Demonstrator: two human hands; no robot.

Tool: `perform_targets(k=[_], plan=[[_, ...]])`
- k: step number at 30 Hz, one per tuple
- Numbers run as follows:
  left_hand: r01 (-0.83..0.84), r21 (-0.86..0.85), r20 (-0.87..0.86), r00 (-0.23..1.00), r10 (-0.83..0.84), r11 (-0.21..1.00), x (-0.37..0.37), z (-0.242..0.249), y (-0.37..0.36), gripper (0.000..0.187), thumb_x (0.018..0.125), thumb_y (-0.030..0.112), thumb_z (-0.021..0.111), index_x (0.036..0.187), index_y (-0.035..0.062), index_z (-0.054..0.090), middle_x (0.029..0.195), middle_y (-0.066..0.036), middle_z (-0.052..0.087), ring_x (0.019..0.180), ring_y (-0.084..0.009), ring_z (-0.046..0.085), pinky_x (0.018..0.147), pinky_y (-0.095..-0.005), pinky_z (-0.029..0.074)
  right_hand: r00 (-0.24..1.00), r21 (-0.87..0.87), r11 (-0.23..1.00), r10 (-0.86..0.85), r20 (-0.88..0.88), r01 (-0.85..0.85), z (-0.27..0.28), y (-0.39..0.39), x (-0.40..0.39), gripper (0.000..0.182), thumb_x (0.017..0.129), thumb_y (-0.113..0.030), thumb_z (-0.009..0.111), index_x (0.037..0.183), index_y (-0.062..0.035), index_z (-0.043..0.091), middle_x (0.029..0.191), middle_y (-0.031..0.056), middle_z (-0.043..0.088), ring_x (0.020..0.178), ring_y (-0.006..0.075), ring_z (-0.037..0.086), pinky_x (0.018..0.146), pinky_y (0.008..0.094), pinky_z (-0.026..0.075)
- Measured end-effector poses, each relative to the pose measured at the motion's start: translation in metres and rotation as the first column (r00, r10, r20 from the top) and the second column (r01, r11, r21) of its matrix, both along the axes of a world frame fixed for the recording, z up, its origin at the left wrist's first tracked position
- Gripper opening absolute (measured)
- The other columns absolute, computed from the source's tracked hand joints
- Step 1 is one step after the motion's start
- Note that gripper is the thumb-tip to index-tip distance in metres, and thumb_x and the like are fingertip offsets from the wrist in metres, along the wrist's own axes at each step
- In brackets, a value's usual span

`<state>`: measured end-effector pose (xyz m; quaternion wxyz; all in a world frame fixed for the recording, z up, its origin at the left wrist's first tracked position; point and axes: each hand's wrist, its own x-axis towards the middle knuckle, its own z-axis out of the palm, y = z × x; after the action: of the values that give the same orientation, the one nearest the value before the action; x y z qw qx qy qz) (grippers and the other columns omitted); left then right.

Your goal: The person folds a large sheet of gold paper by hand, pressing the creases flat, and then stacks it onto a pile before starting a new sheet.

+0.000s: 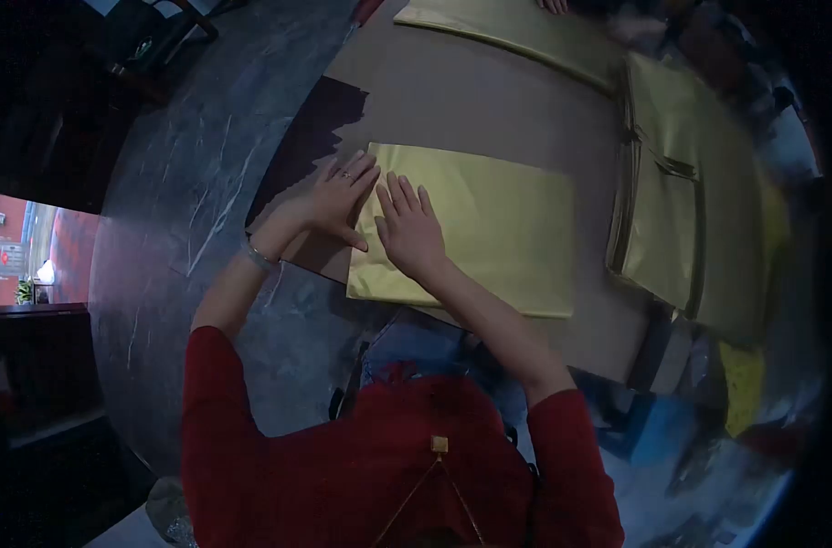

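resting open and unclenched, fingers of the left hand (335, 198) and right hand (412, 236) grip nothing on the gold sheet (507, 228). sheet lies at the near edge of the brown surface (489, 114); uneven palm pressure could crease it, sideways drag could skew it.

Gold sheet (507, 228) partly hidden under left hand (332, 203) and right hand (414, 236). Beyond the fingers (409, 194), far gold sheet (525, 35) and co-worker's hand (554, 5) cut off by top edge. Far right of fingers, background clutter (795, 137) blurred.
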<state>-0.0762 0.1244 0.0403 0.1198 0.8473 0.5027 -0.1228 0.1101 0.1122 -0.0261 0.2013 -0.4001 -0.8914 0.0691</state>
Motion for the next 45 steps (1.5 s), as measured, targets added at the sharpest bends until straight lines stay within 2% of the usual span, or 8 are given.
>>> perform_targets(k=[7, 9, 16, 24, 27, 35, 43, 45], plan=[[-0.055, -0.08, -0.051, 0.997, 0.051, 0.995, 0.007, 0.007, 0.004, 0.133, 0.05, 0.063, 0.077, 0.144, -0.0009, 0.008, 0.152, -0.02, 0.006, 0.141, -0.0329, 0.007, 0.112, -0.0525, 0.01, 1.0, 0.015, 1.0, -0.01, -0.027, 0.01, 0.001, -0.001, 0.001, 0.051, 0.093, -0.032, 0.04, 0.135, -0.0026, 0.04, 0.146, 0.0154, 0.029, 0.136, 0.0263, 0.026, 0.111, 0.0448, 0.017], [-0.056, -0.059, -0.073, 0.996, 0.052, 0.997, 0.005, 0.004, 0.006, 0.136, 0.048, 0.064, 0.077, 0.144, -0.0014, 0.008, 0.152, -0.02, 0.007, 0.141, -0.0328, 0.007, 0.112, -0.0521, 0.011, 0.999, -0.006, 0.999, -0.05, 0.001, 0.05, 0.002, -0.004, 0.002, 0.052, 0.093, -0.033, 0.041, 0.138, -0.0065, 0.038, 0.147, 0.0122, 0.029, 0.138, 0.024, 0.025, 0.111, 0.0459, 0.018], [-0.047, -0.051, -0.069, 0.997, 0.044, 0.998, 0.004, 0.0, 0.008, 0.141, 0.043, 0.068, 0.077, 0.145, -0.0008, 0.008, 0.152, -0.02, 0.009, 0.142, -0.0324, 0.005, 0.112, -0.0529, 0.008, 0.95, -0.005, 0.95, -0.311, 0.039, 0.311, 0.004, -0.024, 0.027, 0.06, 0.092, -0.04, 0.044, 0.138, -0.002, 0.036, 0.147, 0.0182, 0.026, 0.138, 0.0286, 0.022, 0.105, 0.0598, 0.019], [-0.086, -0.059, -0.118, 0.99, 0.079, 0.995, 0.011, 0.01, 0.006, 0.141, 0.043, 0.068, 0.076, 0.144, -0.0015, 0.007, 0.151, -0.02, 0.01, 0.141, -0.0313, 0.007, 0.113, -0.0514, 0.009, 0.878, -0.053, 0.881, -0.462, 0.127, 0.471, 0.007, -0.048, 0.061, 0.065, 0.092, -0.044, 0.042, 0.138, 0.0003, 0.033, 0.148, 0.0191, 0.022, 0.139, 0.029, 0.02, 0.104, 0.064, 0.014], [-0.083, -0.068, -0.119, 0.99, 0.074, 0.994, 0.011, 0.012, 0.007, 0.141, 0.043, 0.067, 0.076, 0.145, -0.0009, 0.007, 0.151, -0.02, 0.009, 0.141, -0.0309, 0.008, 0.113, -0.0519, 0.01, 0.874, -0.069, 0.871, -0.484, 0.047, 0.486, 0.004, -0.049, 0.068, 0.066, 0.092, -0.043, 0.043, 0.138, 0.0018, 0.032, 0.149, 0.0195, 0.021, 0.139, 0.0295, 0.019, 0.105, 0.0632, 0.013], [-0.107, -0.052, -0.111, 0.989, 0.101, 0.993, 0.012, 0.01, 0.004, 0.142, 0.041, 0.066, 0.077, 0.145, 0.0016, 0.007, 0.152, -0.018, 0.008, 0.141, -0.0295, 0.009, 0.113, -0.05, 0.011, 0.801, -0.035, 0.805, -0.585, 0.124, 0.593, -0.002, -0.048, 0.112, 0.065, 0.093, -0.042, 0.042, 0.139, 0.0014, 0.029, 0.148, 0.0166, 0.025, 0.139, 0.0293, 0.02, 0.106, 0.0588, 0.017], [-0.131, -0.069, -0.142, 0.983, 0.121, 0.989, 0.016, 0.014, 0.005, 0.141, 0.041, 0.063, 0.079, 0.146, 0.0028, 0.006, 0.153, -0.017, 0.007, 0.141, -0.029, 0.009, 0.113, -0.0499, 0.011, 0.738, 0.007, 0.742, -0.668, 0.096, 0.671, -0.001, -0.053, 0.159, 0.063, 0.093, -0.037, 0.044, 0.138, 0.0043, 0.032, 0.146, 0.0204, 0.027, 0.136, 0.0319, 0.024, 0.11, 0.0473, 0.019], [-0.13, -0.063, -0.088, 0.988, 0.124, 0.99, 0.013, 0.01, 0.005, 0.143, 0.04, 0.064, 0.08, 0.145, 0.002, 0.007, 0.152, -0.017, 0.007, 0.142, -0.029, 0.006, 0.112, -0.0525, 0.01, 0.737, -0.01, 0.74, -0.669, 0.091, 0.673, -0.001, -0.054, 0.169, 0.062, 0.093, -0.035, 0.044, 0.138, 0.0046, 0.03, 0.146, 0.0204, 0.028, 0.135, 0.0329, 0.026, 0.111, 0.0452, 0.019]])
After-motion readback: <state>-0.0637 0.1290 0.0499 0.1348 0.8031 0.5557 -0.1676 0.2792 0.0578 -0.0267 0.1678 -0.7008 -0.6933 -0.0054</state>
